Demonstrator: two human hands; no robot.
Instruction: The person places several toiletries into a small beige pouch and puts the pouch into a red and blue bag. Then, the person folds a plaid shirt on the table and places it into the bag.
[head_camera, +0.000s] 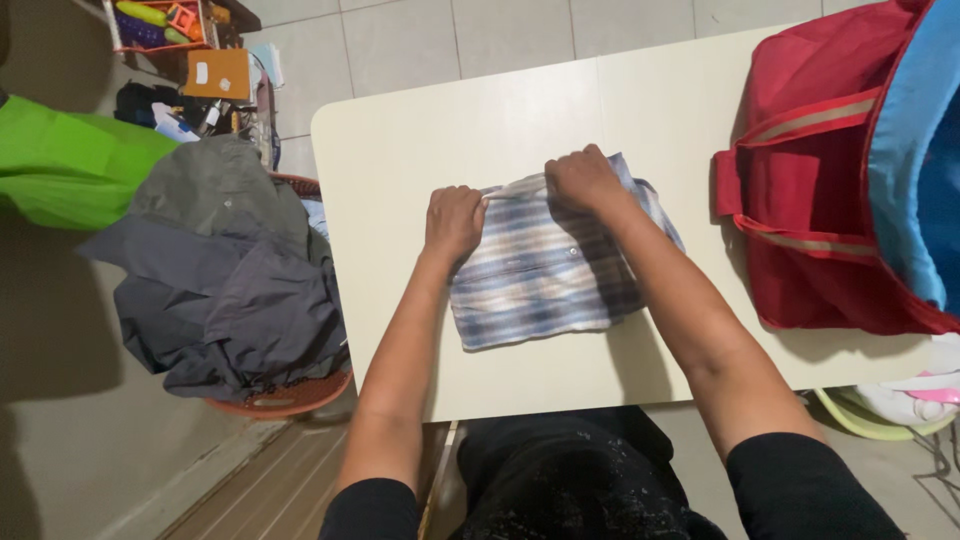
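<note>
You're standing over the table (520, 120), pale cream, rounded at its far left corner, and it fills the middle of your view. On its right end sits the red bag (810, 200), big and slouched, with striped straps and a blue lining showing at its open mouth; it's well apart from your hands. Off the table's left edge there's the basket (290, 400), orange-brown rim, heaped with grey clothes (230, 290), and a bright green bag (60, 165) lies beyond that on the floor. Now the shirt (550, 270): blue-and-white plaid, folded into a compact rectangle, lying flat in the middle of the table, nearer your edge than the far one, a small button showing on its face. Both your hands are on its far edge. Your left hand (453, 222) is curled down at the top left corner, fingers bent and closed over the cloth, pinching the fold there. Your right hand (583, 180) is balled up on the top edge near the collar, knuckles up, fingers tucked tight into the fabric. The two hands sit near each other, with a short strip of folded edge stretched between them.
</note>
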